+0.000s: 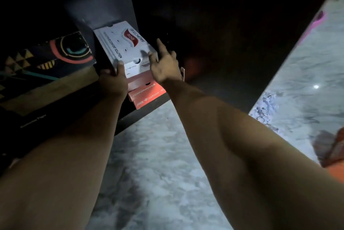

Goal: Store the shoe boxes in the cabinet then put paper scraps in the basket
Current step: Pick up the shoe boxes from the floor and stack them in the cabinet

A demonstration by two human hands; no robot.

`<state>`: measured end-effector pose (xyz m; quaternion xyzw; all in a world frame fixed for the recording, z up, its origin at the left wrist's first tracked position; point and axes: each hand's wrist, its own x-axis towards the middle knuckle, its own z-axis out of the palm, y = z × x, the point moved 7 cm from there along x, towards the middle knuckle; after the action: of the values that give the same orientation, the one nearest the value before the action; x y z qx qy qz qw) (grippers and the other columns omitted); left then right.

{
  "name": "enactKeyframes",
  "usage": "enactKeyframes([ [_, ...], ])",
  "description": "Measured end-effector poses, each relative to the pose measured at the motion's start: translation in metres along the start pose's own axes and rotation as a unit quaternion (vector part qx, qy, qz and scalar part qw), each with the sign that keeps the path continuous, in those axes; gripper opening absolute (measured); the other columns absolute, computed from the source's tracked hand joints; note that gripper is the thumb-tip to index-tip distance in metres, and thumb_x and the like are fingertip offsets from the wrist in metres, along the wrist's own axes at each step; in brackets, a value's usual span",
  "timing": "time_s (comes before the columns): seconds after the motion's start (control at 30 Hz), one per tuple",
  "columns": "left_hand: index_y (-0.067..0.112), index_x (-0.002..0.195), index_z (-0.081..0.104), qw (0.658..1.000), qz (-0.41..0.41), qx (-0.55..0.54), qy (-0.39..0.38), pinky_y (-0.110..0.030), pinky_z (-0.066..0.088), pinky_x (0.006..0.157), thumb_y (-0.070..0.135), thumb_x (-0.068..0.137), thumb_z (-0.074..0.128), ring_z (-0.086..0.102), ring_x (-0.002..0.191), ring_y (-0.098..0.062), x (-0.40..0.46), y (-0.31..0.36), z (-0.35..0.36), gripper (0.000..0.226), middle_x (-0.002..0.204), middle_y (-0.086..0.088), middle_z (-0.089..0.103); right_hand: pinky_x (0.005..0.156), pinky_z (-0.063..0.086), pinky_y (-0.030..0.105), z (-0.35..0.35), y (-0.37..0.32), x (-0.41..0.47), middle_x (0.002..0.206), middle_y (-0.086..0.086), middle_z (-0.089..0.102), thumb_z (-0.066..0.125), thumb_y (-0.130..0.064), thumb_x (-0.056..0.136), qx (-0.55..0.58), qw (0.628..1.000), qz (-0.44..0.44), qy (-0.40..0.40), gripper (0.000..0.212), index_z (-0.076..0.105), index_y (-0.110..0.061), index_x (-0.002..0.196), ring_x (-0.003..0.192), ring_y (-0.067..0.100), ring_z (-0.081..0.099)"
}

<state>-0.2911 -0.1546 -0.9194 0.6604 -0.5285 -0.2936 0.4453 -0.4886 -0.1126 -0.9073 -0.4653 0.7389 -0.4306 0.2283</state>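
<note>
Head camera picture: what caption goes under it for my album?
Two hands slide a white shoe box onto an orange box.

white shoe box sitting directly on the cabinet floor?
No, the white shoe box rests on top of an orange shoe box, with the left hand gripping its near corner.

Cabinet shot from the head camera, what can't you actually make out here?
- Cabinet interior, head view: lost in darkness to the right of the white Skechers shoe box.
- Orange shoe box: mostly covered by the box on top and the left hand.
- Right hand: whether its fingers touch the white box is unclear.
- Orange item at the right edge: blurred, cut off.
</note>
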Motion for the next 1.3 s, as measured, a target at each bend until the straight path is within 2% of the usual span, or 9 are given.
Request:
enactKeyframes([
  [0.13, -0.002, 0.108, 0.067, 0.999, 0.007, 0.046, -0.021, -0.037, 0.049, 0.09, 0.041, 0.094, 0.063, 0.067, 0.106, -0.04, -0.046, -0.008, 0.006, 0.046, 0.11, -0.025, 0.071, 0.109, 0.045, 0.046, -0.035, 0.047, -0.059, 0.14, 0.017, 0.053, 0.048, -0.043, 0.099, -0.021, 0.999, -0.004, 0.027, 0.051, 0.051, -0.027, 0.148, 0.129, 0.041, 0.052],
  [0.23, 0.008, 0.11, 0.068, 0.994, 0.0, 0.064, -0.092, -0.039, 0.052, 0.094, 0.044, 0.092, 0.063, 0.067, 0.105, -0.038, -0.086, -0.007, 0.026, 0.04, 0.11, -0.019, 0.072, 0.098, 0.051, 0.047, -0.069, 0.085, -0.105, 0.132, 0.012, 0.055, 0.048, -0.045, 0.101, -0.072, 0.997, 0.017, 0.028, 0.044, 0.054, -0.028, 0.142, 0.124, 0.038, 0.053],
  [0.5, 0.019, 0.085, 0.063, 0.957, 0.064, 0.103, -0.262, -0.043, 0.053, 0.089, 0.056, 0.09, 0.055, 0.067, 0.097, -0.037, -0.209, 0.047, 0.1, 0.039, 0.099, -0.011, 0.073, 0.1, 0.052, 0.046, -0.18, 0.173, -0.2, 0.134, 0.009, 0.058, 0.046, -0.052, 0.099, -0.141, 0.979, 0.131, 0.069, 0.047, 0.053, -0.029, 0.14, 0.123, 0.032, 0.058],
  [0.63, 0.023, 0.088, 0.07, 0.908, 0.135, 0.174, -0.356, -0.037, 0.054, 0.081, 0.051, 0.09, 0.055, 0.067, 0.094, -0.035, -0.285, 0.068, 0.135, 0.032, 0.094, -0.006, 0.072, 0.098, 0.052, 0.043, -0.255, 0.203, -0.249, 0.133, 0.007, 0.062, 0.044, -0.053, 0.099, -0.169, 0.959, 0.181, 0.138, 0.045, 0.059, -0.028, 0.134, 0.118, 0.03, 0.062],
  [0.8, 0.019, 0.075, 0.064, 0.837, 0.21, 0.166, -0.477, -0.037, 0.058, 0.079, 0.045, 0.083, 0.056, 0.067, 0.085, -0.032, -0.405, 0.11, 0.186, 0.029, 0.088, -0.005, 0.073, 0.084, 0.055, 0.038, -0.394, 0.22, -0.311, 0.111, 0.01, 0.073, 0.047, -0.046, 0.097, -0.187, 0.916, 0.208, 0.288, 0.038, 0.069, -0.021, 0.114, 0.102, 0.033, 0.068],
  [0.97, 0.018, 0.116, 0.066, 0.799, 0.229, 0.101, -0.547, -0.038, 0.052, 0.094, 0.056, 0.087, 0.054, 0.063, 0.111, -0.034, -0.5, 0.19, 0.249, 0.049, 0.122, -0.008, 0.07, 0.096, 0.05, 0.045, -0.548, 0.221, -0.385, 0.119, 0.013, 0.065, 0.045, -0.045, 0.096, -0.215, 0.807, 0.237, 0.496, 0.039, 0.066, -0.021, 0.12, 0.114, 0.035, 0.059],
  [1.1, 0.012, 0.152, 0.035, 0.8, 0.187, 0.039, -0.569, -0.04, 0.039, 0.112, 0.061, 0.092, 0.052, 0.045, 0.139, -0.034, -0.551, 0.242, 0.307, 0.079, 0.154, -0.014, 0.045, 0.106, 0.041, 0.05, -0.638, 0.264, -0.432, 0.141, 0.018, 0.05, 0.053, -0.047, 0.096, -0.143, 0.719, 0.344, 0.587, 0.052, 0.05, -0.016, 0.138, 0.132, 0.041, 0.046],
  [1.2, 0.013, 0.153, 0.031, 0.809, 0.129, 0.006, -0.573, -0.046, 0.041, 0.112, 0.074, 0.085, 0.047, 0.048, 0.136, -0.036, -0.568, 0.258, 0.348, 0.093, 0.153, -0.013, 0.046, 0.112, 0.039, 0.04, -0.661, 0.32, -0.431, 0.146, 0.02, 0.054, 0.062, -0.049, 0.095, -0.021, 0.74, 0.373, 0.56, 0.07, 0.043, -0.007, 0.148, 0.136, 0.037, 0.051],
  [1.3, 0.021, 0.131, 0.055, 0.808, 0.026, -0.014, -0.589, -0.053, 0.054, 0.096, 0.088, 0.053, 0.042, 0.068, 0.108, -0.036, -0.564, 0.249, 0.392, 0.103, 0.128, -0.009, 0.067, 0.114, 0.041, 0.037, -0.651, 0.357, -0.419, 0.145, 0.012, 0.058, 0.068, -0.041, 0.093, 0.038, 0.772, 0.361, 0.521, 0.072, 0.04, -0.01, 0.152, 0.134, 0.031, 0.055],
])
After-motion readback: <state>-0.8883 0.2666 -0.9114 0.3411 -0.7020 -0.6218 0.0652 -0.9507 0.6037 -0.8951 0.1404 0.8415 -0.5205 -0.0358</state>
